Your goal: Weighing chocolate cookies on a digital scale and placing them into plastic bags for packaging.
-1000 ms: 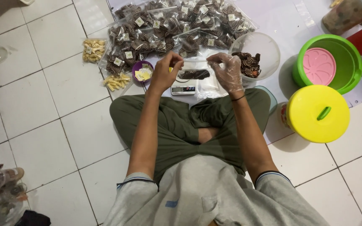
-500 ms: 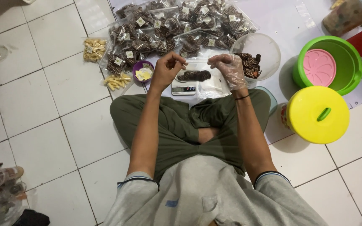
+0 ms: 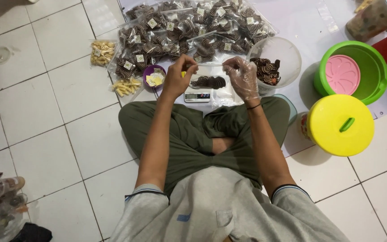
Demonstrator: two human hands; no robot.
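The person sat cross-legged on the tiled floor [image 3: 50, 134], both forearms stretched forward over the knees, elbows bent and close to the body. The left hand [image 3: 178, 77], bare, was raised with its wrist bent, thumb and fingertips pinched on the left end of the top edge of a clear bag [image 3: 209, 76]. The right hand [image 3: 242, 76], in a thin clear glove, mirrored it, fingers curled and pinching the bag's right end. The bag hung between the two hands, its mouth pulled taut, with dark spiral cookies [image 3: 208, 82] inside, just above a small scale [image 3: 197, 96] on the floor in front of the legs.

Just right of the gloved hand stood a clear tub [image 3: 287, 54] with more loose cookies. A small purple bowl [image 3: 148, 71] sat just left of the bare hand. Beyond the hands lay a heap of filled bags [image 3: 180, 31]. To the right stood a yellow-lidded bucket [image 3: 337, 125] and a green one [image 3: 372, 67].
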